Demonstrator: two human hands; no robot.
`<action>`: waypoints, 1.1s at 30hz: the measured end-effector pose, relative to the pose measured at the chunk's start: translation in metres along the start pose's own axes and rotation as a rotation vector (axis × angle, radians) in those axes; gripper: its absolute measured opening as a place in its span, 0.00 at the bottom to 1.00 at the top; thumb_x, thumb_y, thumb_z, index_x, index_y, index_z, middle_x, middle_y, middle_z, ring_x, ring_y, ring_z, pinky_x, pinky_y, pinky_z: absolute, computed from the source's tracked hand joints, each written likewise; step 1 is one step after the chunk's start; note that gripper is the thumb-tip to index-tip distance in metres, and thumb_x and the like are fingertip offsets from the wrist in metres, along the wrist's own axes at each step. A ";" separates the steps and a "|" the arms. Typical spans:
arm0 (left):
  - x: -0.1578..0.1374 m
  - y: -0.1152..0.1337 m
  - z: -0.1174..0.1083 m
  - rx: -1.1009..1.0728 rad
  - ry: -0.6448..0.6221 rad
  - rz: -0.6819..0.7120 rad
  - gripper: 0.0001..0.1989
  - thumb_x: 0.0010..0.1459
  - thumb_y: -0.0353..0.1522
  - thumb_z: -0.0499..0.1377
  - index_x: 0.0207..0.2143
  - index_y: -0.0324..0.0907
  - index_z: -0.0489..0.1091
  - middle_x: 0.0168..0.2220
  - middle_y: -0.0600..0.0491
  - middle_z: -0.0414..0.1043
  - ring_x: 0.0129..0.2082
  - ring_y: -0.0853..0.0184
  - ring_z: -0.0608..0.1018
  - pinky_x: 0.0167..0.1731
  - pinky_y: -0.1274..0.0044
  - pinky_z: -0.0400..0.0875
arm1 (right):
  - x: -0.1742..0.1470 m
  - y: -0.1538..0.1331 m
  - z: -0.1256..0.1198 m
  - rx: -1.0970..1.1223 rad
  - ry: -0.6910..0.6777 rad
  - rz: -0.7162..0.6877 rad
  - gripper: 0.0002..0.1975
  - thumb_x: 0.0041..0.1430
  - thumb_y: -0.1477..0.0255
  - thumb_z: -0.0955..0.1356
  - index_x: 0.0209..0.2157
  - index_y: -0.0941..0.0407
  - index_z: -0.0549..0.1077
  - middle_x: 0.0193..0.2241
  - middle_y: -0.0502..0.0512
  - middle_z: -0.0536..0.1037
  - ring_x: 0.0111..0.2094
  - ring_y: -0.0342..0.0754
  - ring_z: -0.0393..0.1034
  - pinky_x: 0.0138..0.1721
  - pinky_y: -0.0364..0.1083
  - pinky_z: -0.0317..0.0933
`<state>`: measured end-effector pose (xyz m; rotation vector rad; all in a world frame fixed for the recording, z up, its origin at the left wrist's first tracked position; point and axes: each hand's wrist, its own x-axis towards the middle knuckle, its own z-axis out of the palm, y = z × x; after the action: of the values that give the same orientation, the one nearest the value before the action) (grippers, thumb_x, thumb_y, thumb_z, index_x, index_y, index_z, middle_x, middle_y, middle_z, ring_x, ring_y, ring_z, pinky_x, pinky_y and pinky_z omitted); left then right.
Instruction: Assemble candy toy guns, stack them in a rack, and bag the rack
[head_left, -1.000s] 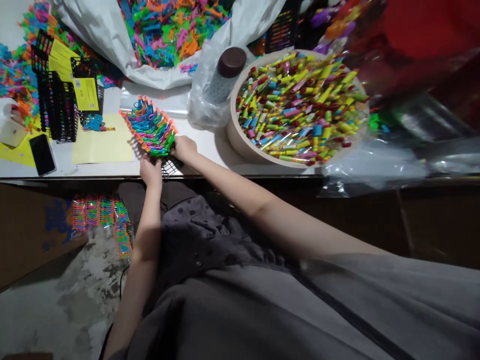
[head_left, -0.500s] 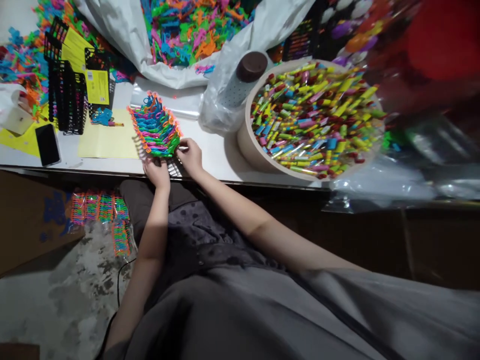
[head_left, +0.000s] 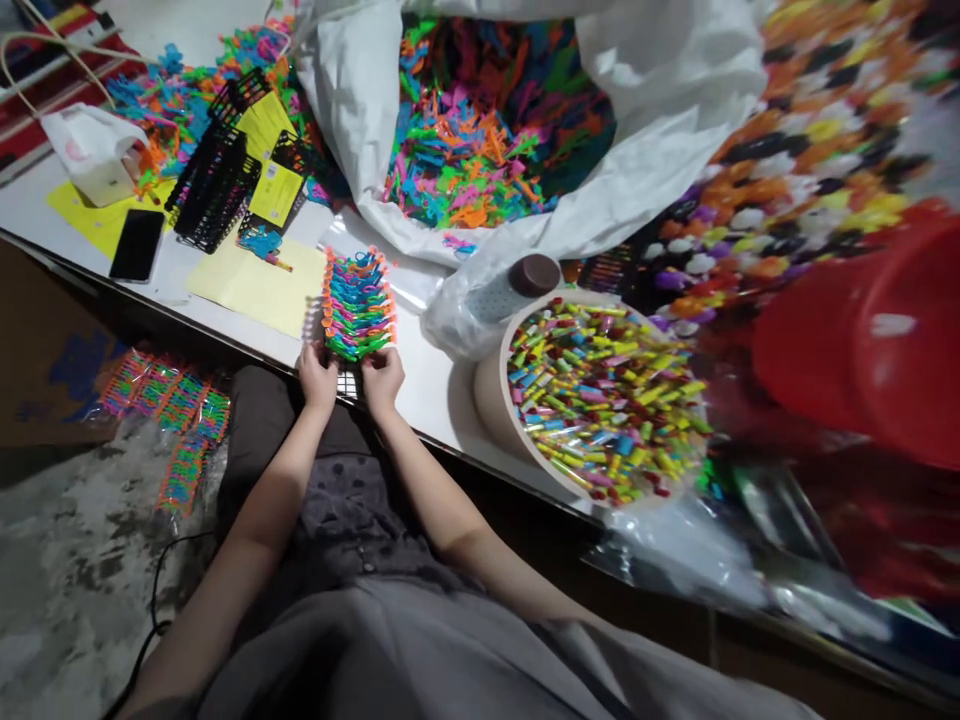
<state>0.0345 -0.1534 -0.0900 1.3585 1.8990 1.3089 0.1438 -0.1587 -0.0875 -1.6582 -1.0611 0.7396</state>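
Note:
A black grid rack (head_left: 349, 384) lies at the table's near edge, filled with rows of small plastic pieces (head_left: 358, 300) in blue, pink, green and orange. My left hand (head_left: 319, 380) is closed at its near left corner. At the near right corner my right hand (head_left: 383, 380) pinches beside the last green pieces. The fingertips are partly hidden by the pieces. Just left of the rack is a pale yellow sheet (head_left: 259, 295), with a blue plastic piece (head_left: 260, 241) at its far edge.
Behind stands a white sack (head_left: 637, 220) of loose plastic pieces. To the right are a brown-capped bottle (head_left: 534, 275) in clear plastic, a round tub (head_left: 491, 375) of small colourful tubes and a red bucket (head_left: 817, 350). Black racks (head_left: 214, 190) and a phone (head_left: 137, 245) lie left.
The view has swung to the right and tilted. My right hand has come from the rack's right side down to its near corner, level with my left hand.

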 end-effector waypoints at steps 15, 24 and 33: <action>0.006 0.005 -0.020 -0.024 -0.236 0.069 0.11 0.50 0.26 0.61 0.38 0.38 0.66 0.37 0.46 0.73 0.39 0.60 0.76 0.41 0.70 0.71 | 0.020 -0.002 -0.025 -0.373 -0.195 -0.097 0.08 0.44 0.69 0.66 0.28 0.57 0.67 0.28 0.55 0.73 0.34 0.50 0.67 0.37 0.46 0.60; 0.000 0.013 -0.022 0.202 -0.308 0.057 0.09 0.51 0.26 0.60 0.36 0.39 0.66 0.37 0.45 0.71 0.39 0.58 0.76 0.40 0.71 0.70 | 0.012 0.004 -0.025 -0.490 -0.157 -0.004 0.07 0.46 0.67 0.67 0.26 0.56 0.67 0.26 0.56 0.74 0.32 0.50 0.68 0.36 0.47 0.61; 0.018 0.016 -0.031 0.167 -0.424 0.072 0.10 0.51 0.26 0.60 0.39 0.37 0.67 0.38 0.42 0.72 0.40 0.56 0.76 0.40 0.69 0.70 | 0.013 -0.020 -0.020 -0.482 -0.247 0.071 0.09 0.47 0.68 0.68 0.28 0.58 0.68 0.29 0.58 0.76 0.30 0.49 0.68 0.33 0.45 0.60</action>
<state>0.0104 -0.1492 -0.0592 1.6481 1.7039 0.8196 0.1610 -0.1526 -0.0615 -2.0560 -1.4445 0.7915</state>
